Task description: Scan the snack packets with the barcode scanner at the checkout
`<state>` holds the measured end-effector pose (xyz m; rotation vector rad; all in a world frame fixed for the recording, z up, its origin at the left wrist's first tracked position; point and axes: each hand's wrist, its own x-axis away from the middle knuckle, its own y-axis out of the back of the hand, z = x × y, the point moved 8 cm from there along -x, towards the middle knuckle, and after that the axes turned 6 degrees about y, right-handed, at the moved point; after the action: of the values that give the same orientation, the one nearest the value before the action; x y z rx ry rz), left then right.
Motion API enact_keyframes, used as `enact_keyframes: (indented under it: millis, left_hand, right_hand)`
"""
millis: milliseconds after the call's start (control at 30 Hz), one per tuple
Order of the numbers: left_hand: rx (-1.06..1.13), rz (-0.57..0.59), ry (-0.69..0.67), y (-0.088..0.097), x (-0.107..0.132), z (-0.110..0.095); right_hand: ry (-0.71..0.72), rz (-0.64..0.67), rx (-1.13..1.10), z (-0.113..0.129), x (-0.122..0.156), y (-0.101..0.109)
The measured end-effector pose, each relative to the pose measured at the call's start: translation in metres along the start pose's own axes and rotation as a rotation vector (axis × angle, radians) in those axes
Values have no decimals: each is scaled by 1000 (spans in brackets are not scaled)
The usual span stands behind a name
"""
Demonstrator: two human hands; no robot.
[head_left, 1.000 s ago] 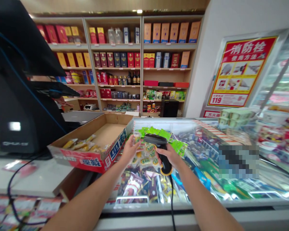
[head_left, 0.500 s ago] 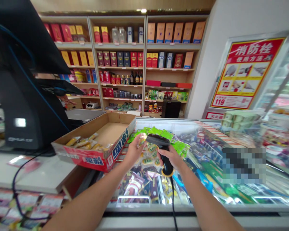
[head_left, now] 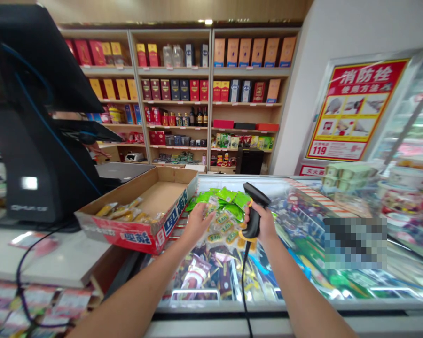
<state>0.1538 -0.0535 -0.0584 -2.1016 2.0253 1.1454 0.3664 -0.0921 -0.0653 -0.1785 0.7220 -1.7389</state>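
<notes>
Here a box (head_left: 125, 238) holds yellow packets (head_left: 127, 212), right grip (head_left: 263, 220) a scanner (head_left: 256, 194), left grip (head_left: 198, 221) a clear packet (head_left: 212, 202).

Centre: right hand (head_left: 267, 223) partly covers barcode scanner (head_left: 254, 226); contact between left hand (head_left: 197, 223) and clear packet (head_left: 213, 202) is indistinct. Lower centre: bottom edge cuts scanner cable (head_left: 243, 281). Left: point-of-sale terminal (head_left: 38, 164) is cropped. Right: tubs (head_left: 398, 195) are blurred.

One black handheld scanner (head_left: 256, 193), now farther right in the right hand (head_left: 267, 223), wider of the left hand (head_left: 196, 222), head tipped steeper, more green packets (head_left: 228, 194) showing.
</notes>
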Motion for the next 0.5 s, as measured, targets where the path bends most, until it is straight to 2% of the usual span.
enact_keyframes:
  millis: [100,167,300,400,500]
  left_hand:
    - [-169,-33,-46,-5,-2,0]
    - [-249,-96,-61,-5,-3,1]
    - [-321,-243,-120,7,2,-10]
    - [-357,-280,-206,31,6,-37]
    - [-415,-278,-237,76,-7,-62]
  right_hand:
    - [31,-58,-23,3,-3,5]
    - [32,-58,-18,2,-2,4]
    - [47,-30,11,1,2,-2]
    - [34,-17,11,0,3,-5]
    - [18,-16,5,-1,3,-5]
